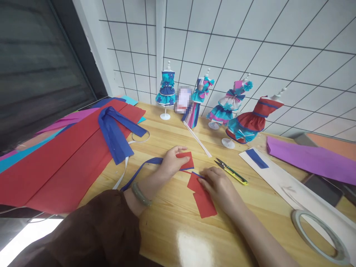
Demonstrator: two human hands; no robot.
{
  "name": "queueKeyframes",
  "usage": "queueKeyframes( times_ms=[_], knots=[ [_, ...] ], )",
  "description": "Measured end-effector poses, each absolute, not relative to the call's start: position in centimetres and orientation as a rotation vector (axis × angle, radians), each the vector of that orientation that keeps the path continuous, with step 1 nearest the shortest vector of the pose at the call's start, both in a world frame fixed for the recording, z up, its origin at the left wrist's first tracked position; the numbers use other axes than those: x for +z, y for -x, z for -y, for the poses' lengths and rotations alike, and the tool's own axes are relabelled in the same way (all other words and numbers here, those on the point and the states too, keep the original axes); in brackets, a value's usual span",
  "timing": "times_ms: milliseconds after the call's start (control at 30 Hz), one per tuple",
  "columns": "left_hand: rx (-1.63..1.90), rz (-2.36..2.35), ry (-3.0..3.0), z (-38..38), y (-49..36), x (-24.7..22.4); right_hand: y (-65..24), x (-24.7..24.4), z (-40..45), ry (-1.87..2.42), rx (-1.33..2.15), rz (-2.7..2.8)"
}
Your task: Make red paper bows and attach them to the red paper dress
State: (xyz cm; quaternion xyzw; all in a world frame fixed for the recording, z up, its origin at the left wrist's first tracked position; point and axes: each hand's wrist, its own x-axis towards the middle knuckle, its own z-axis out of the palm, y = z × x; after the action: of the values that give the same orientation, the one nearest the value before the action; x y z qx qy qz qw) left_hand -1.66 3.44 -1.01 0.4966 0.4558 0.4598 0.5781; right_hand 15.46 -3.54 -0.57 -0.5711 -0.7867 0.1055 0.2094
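Observation:
My left hand [174, 162] is closed on a small red rectangle [189, 160] of thin paper or cloth, its thumb lying across the top. A blue strip edges the lower side of that piece. My right hand [218, 181] has its thumb and fingers together at the blue-edged top of a second red rectangle [194, 181]. Below it, a third red piece [205, 204] lies on the table and partly overlaps it. From behind my left wrist a long blue strip [141, 168] trails. Thread snips [230, 171] with yellow and green handles lie beyond my right hand.
Several dressed mini mannequins [165, 89] stand along the tiled wall. Large red sheets [72, 152] and a folded blue strip [111, 135] cover the left side. At right are a white board [274, 178], a purple sheet [311, 159] and a tape roll [297, 222]. A white strip [198, 140] lies mid-table.

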Motion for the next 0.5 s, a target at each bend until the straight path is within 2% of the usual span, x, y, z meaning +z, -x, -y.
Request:
queueKeyframes(
  times_ms=[267, 500],
  knots=[
    [0.997, -1.267, -1.887, -4.8, 3.0, -2.1, -15.4, -0.7, 3.8, 1.621, 0.627, 2.01],
    [1.045, -1.323, -2.303, -4.3, 3.3, -0.9, -15.9, -1.2, 3.7, 1.478, 0.943, 1.675]
  ],
)
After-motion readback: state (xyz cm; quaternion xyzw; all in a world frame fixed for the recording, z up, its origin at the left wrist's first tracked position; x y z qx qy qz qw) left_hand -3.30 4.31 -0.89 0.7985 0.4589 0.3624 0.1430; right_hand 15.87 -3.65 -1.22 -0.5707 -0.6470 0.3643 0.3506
